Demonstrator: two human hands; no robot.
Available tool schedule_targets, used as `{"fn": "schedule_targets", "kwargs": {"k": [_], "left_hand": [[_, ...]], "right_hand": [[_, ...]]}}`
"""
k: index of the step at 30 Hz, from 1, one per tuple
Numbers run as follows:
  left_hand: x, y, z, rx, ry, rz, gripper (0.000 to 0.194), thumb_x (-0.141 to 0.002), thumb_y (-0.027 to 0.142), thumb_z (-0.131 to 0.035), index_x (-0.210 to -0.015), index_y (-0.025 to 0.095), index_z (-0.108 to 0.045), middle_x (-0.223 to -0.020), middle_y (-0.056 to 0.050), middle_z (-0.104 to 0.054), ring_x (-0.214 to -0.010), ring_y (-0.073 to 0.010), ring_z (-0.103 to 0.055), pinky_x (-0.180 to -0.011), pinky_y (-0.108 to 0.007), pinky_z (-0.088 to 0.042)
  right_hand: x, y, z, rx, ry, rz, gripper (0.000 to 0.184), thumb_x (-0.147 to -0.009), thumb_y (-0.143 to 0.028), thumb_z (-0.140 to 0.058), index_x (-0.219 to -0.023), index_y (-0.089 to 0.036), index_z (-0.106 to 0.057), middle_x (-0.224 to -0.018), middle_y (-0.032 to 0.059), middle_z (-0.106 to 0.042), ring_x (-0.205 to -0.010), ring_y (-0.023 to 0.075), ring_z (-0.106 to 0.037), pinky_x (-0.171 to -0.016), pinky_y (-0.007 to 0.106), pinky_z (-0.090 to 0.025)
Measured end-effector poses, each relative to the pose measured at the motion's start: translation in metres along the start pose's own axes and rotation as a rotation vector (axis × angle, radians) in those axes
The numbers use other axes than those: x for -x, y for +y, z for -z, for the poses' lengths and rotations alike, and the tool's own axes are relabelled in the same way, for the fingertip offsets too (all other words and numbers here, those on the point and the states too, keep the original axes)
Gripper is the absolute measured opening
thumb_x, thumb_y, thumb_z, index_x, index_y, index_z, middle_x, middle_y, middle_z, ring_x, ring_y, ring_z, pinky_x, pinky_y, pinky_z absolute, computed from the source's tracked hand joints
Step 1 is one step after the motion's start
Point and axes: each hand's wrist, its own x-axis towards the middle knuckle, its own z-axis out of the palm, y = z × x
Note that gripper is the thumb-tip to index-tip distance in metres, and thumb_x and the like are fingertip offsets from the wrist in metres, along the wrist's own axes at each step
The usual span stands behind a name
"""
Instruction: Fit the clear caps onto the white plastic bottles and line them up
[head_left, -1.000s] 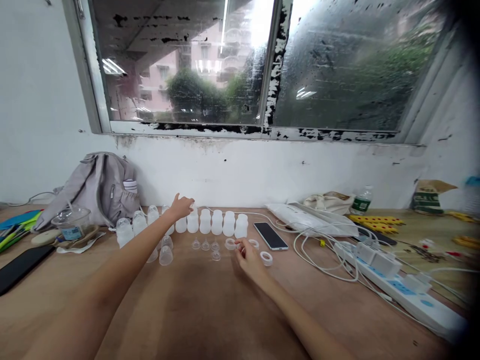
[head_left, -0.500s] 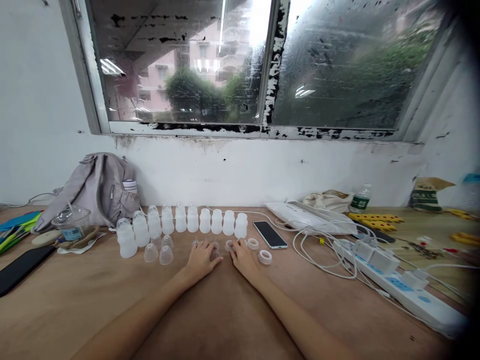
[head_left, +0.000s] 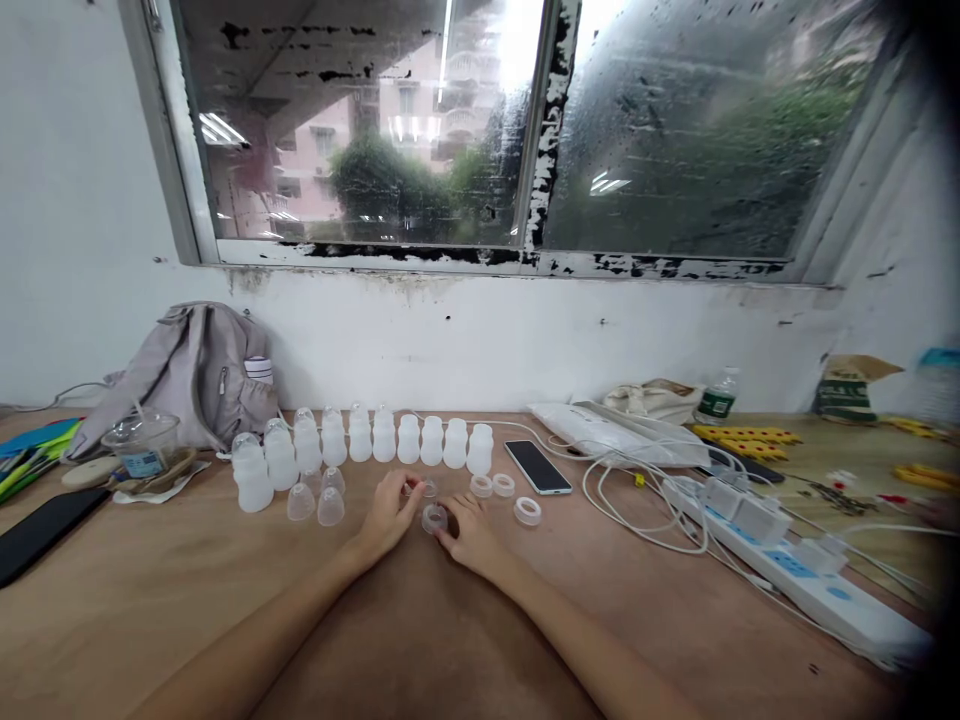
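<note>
- Two hands meet at the centre of the frame, low on the wooden desk (head_left: 450, 640): the left hand (head_left: 386, 515) and right hand (head_left: 469, 535) close in from either side on a small clear ring piece (head_left: 433, 518).
- Both hands' fingers are curled loosely, with fingertips touching the ring piece; whether either one has it pinched or just rests against it cannot be told.
- Just above the hands, a row of white bottles (head_left: 420, 440) runs across the middle of the frame, curving toward the left.
- Clear domed caps (head_left: 315, 503) lie left of the left hand; white rings (head_left: 502, 486) lie right of the hands.
- Right of the rings, a phone (head_left: 537, 466) lies face up.
- At the left edge, a grey backpack (head_left: 187, 370) leans on the wall.
- Toward the lower right of the frame, a white power strip (head_left: 817, 590) sits among white cables.
</note>
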Motion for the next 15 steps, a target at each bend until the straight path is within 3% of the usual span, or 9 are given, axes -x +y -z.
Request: {"fn": "schedule_targets", "kwargs": {"k": [6, 15], "left_hand": [[-0.003, 0.001, -0.012, -0.102, -0.189, -0.055, 0.016, -0.074, 0.034, -0.051, -0.081, 0.021, -0.057, -0.083, -0.002, -0.059, -0.084, -0.0186, -0.05, -0.076, -0.032, -0.037], [-0.001, 0.001, -0.014, -0.019, -0.249, -0.062, 0.008, -0.077, 0.024, -0.046, -0.08, 0.021, -0.053, -0.08, -0.001, -0.059, -0.076, -0.0156, -0.053, -0.071, -0.027, -0.039]], "right_hand": [[-0.003, 0.005, -0.006, 0.044, -0.053, -0.093, 0.038, -0.061, -0.018, -0.06, -0.098, -0.021, -0.055, -0.092, 0.0041, -0.058, -0.09, 0.0206, -0.047, -0.077, 0.033, -0.032], [-0.001, 0.004, -0.007, 0.068, -0.016, -0.08, 0.027, -0.07, -0.037, -0.057, -0.091, -0.02, -0.057, -0.089, 0.0044, -0.058, -0.088, 0.0199, -0.048, -0.075, 0.032, -0.033]]}}
